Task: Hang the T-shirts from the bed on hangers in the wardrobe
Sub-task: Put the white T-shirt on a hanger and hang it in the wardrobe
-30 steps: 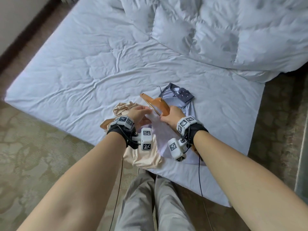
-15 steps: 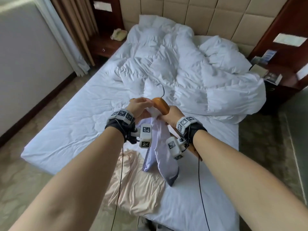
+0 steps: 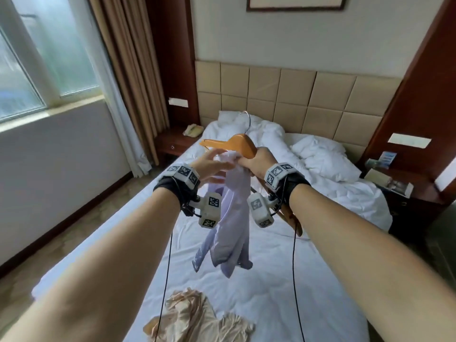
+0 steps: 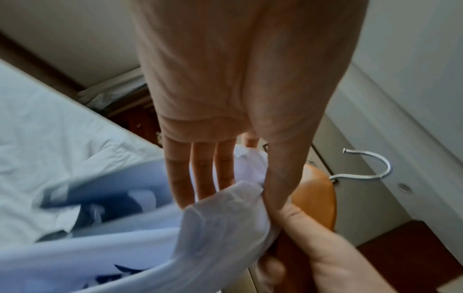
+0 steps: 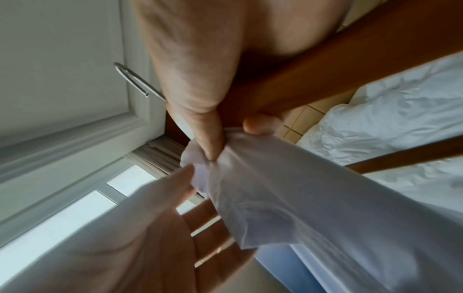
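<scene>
While your right hand [image 3: 259,160] grips the wooden hanger [image 3: 237,144] and pinches the lilac T-shirt [image 3: 229,218] against it, raised above the bed [image 3: 283,280], your left hand [image 3: 212,166] touches the bunched cloth with straight fingers [image 4: 203,178]. Beige T-shirt [image 3: 197,317] lies on the bed's near edge.

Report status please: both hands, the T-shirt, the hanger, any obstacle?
Right hand grips wooden hanger and pinches lilac T-shirt. Left hand open, fingers on the shirt's bunched top. Shirt hangs, not yet on hanger. Beige T-shirt on bed. No obstacle visible.
</scene>
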`<action>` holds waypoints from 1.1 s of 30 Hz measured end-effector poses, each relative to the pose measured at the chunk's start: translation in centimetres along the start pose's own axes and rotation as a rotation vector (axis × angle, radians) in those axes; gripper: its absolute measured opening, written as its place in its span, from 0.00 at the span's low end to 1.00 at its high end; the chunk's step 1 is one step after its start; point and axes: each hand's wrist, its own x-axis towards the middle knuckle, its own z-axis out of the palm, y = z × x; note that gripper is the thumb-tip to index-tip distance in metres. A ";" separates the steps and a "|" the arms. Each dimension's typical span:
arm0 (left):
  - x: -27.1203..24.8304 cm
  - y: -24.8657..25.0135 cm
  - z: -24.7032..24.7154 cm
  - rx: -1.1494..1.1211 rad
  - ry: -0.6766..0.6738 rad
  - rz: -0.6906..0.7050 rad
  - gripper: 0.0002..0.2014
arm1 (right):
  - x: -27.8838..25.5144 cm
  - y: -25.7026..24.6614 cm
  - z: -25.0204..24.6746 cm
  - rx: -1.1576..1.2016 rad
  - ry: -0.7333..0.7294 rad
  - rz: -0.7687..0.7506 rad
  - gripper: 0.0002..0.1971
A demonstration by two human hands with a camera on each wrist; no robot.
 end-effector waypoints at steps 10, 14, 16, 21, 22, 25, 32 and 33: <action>-2.9 9.0 -1.1 0.140 0.090 0.139 0.34 | 1.4 -8.0 -5.1 -0.010 -0.005 -0.193 0.18; -3.6 10.8 -0.8 0.110 0.191 0.212 0.31 | 1.4 -9.3 -6.2 -0.010 -0.017 -0.226 0.20; -4.0 11.9 -0.6 0.080 0.228 0.245 0.29 | 1.0 -9.7 -6.6 -0.001 -0.019 -0.236 0.18; -5.2 14.1 -0.4 0.065 0.331 0.272 0.21 | -0.1 -10.7 -7.5 0.013 -0.030 -0.289 0.10; -5.3 14.3 -0.4 0.045 0.356 0.276 0.19 | -0.2 -10.9 -7.5 0.023 -0.025 -0.299 0.12; -5.5 14.9 -1.1 -0.009 0.431 0.282 0.13 | -0.8 -11.8 -7.6 0.049 -0.039 -0.318 0.17; -6.4 16.6 -3.8 -0.108 0.500 0.281 0.08 | -2.4 -14.9 -6.4 0.054 -0.067 -0.334 0.19; -6.6 16.7 -4.2 -0.109 0.493 0.288 0.08 | -2.4 -15.3 -5.9 0.050 -0.052 -0.329 0.18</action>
